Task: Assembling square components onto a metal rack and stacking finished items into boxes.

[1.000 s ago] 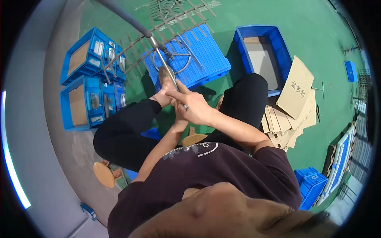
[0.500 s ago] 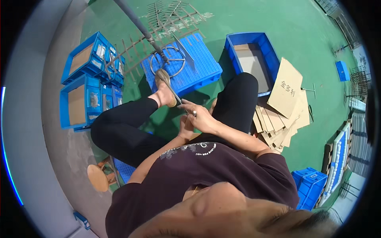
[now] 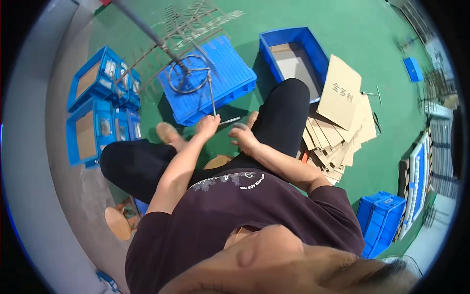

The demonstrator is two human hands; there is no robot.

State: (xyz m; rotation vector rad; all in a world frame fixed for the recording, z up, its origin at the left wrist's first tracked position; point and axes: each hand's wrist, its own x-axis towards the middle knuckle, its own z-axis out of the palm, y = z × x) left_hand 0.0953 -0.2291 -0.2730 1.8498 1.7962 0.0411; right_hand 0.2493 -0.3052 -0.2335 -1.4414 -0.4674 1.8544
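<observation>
Ahead of me a metal stand, a grey pole (image 3: 156, 41) with a round ring base (image 3: 172, 87), rests on an upturned blue crate (image 3: 230, 73). Between my knees my left hand (image 3: 208, 126) is closed on a T-shaped metal tool (image 3: 212, 98). Its long thin shaft reaches up to the ring base, and a short bar sticks out to the right of the fist. Just right of that bar is my right hand (image 3: 246, 140). Its fingers are bent but apart, with dark fingertips, and nothing shows in them.
Stacked blue bins (image 3: 81, 134) stand at the left. At the right are a blue tub (image 3: 320, 46) lined with cardboard, and a loose pile of cardboard sheets (image 3: 340, 93). A T-handle (image 3: 374, 93) lies on the green floor beyond them. A round wooden stool seat (image 3: 117, 223) is at lower left.
My hands, together near my raised foot before, have moved apart. The left one now holds the tool toward the stand. My left foot has come off the crate edge and moved left.
</observation>
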